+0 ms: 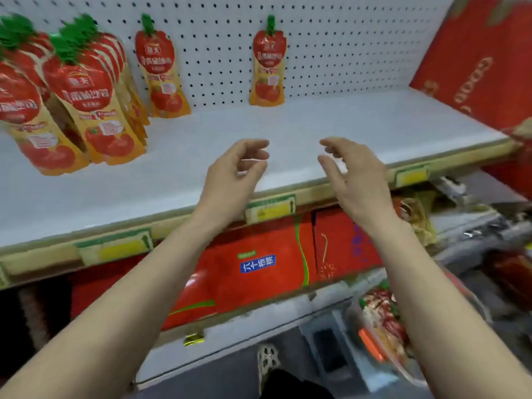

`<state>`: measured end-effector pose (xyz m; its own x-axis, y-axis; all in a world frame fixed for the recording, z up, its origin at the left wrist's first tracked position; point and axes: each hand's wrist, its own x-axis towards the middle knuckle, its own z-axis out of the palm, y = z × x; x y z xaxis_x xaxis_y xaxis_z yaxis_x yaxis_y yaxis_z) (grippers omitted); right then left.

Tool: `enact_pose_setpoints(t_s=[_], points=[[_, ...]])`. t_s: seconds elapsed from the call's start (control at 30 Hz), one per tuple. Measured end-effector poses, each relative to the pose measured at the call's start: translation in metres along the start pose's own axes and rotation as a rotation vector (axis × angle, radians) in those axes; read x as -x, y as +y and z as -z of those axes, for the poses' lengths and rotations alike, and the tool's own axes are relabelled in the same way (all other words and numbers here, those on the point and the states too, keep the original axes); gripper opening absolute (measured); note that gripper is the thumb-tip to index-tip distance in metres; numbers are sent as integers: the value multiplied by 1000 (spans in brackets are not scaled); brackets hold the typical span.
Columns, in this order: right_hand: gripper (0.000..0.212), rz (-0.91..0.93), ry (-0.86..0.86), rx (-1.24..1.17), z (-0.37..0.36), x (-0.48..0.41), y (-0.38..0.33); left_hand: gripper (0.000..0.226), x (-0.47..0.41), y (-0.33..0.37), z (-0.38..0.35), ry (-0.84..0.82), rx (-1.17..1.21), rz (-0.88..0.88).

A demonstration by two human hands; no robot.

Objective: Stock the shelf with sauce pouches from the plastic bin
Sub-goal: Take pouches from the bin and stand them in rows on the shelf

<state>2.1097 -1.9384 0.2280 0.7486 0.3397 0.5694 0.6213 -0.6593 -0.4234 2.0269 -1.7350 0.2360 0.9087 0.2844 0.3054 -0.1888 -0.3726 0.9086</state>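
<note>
Both hands hang over the front edge of the shelf (316, 131) and hold nothing. The left hand (233, 171) and the right hand (357, 174) face each other palm to palm, with fingers loosely curled and a clear gap between them.

The tomato sauce pouches are already partly in place. 2 packed rows stand at the left end (95, 110), with green caps up and leaning back. 2 single pouches stand against the pegboard (345, 38), 1 near the rows (162, 73) and 1 further right (269, 64). The shelf surface in front of these 2 and to their right is bare as far as the red carton (475, 61) at the far end.

The plastic bin (354, 318) sits low at the right, beside the right forearm and well below the shelf. Red packets show through it, blurred.

This looks like the gap between 2 placements, so the stocking is perhaps a third done. The next move probably calls for reaching down and right into the bin and gripping a pouch or a handful by the body. The pouches then go upright in front of a single pouch to build its row forward — caps up, faces outward, bases flat so they do not topple.
</note>
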Motion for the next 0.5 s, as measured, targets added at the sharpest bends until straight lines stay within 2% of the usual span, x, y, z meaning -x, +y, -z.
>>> enact_pose_setpoints(t_s=[0.1,0.2,0.33,0.5], points=[[29,-140,76,70,31,84,26,28,39,6,-43,-149,58,-6],[27,-339,79,97,42,169,59,30,70,-2,-94,-297,88,18],[30,-666,-10,111,37,268,113,32,100,-32,-173,-489,54,83],[43,-1033,-179,80,25,346,208,39,123,-92,-287,-700,30,274]])
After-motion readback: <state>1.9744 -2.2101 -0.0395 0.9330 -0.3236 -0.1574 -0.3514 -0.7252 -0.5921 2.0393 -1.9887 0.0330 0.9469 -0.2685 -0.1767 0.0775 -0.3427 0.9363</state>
